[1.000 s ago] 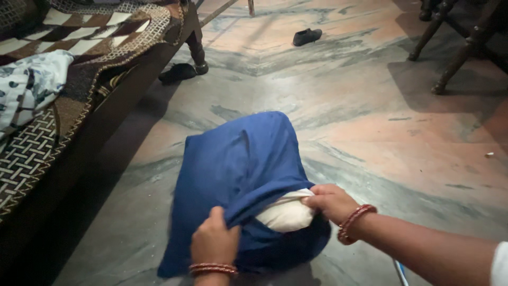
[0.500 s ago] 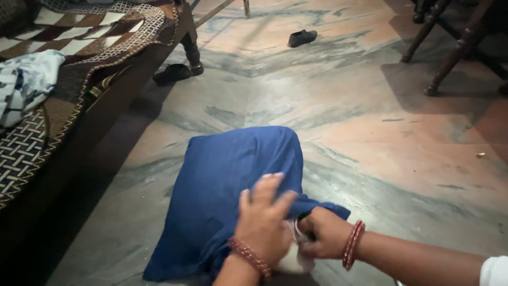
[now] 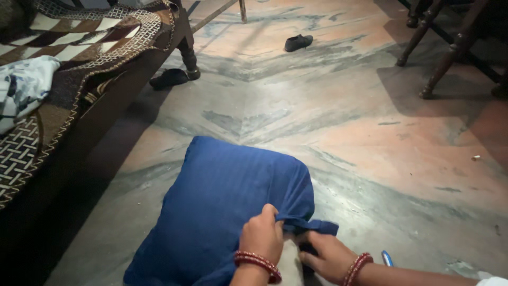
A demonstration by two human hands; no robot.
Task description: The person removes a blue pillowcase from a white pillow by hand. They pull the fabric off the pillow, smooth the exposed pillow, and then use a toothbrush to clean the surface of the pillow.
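Observation:
A pillow in a blue cover (image 3: pixel 211 206) lies flat on the stone floor in front of me. Its open end faces me, and a bit of the white pillow (image 3: pixel 290 259) shows there. My left hand (image 3: pixel 262 235) is closed on the edge of the blue cover at that opening. My right hand (image 3: pixel 328 257) grips the loose blue flap beside it, fingers tucked under the cloth. Both wrists wear red bangles.
A bed with a patterned brown and white blanket (image 3: pixel 69 63) runs along the left. One black shoe (image 3: pixel 169 78) lies by the bed leg, another (image 3: pixel 298 42) further back. Dark wooden chair legs (image 3: pixel 439 58) stand at the upper right. A small blue object (image 3: pixel 387 258) lies by my right arm.
The pillow has gone from standing up to lying flat. The blue cover now hides almost all the white pillow, and both hands have dropped to the opening.

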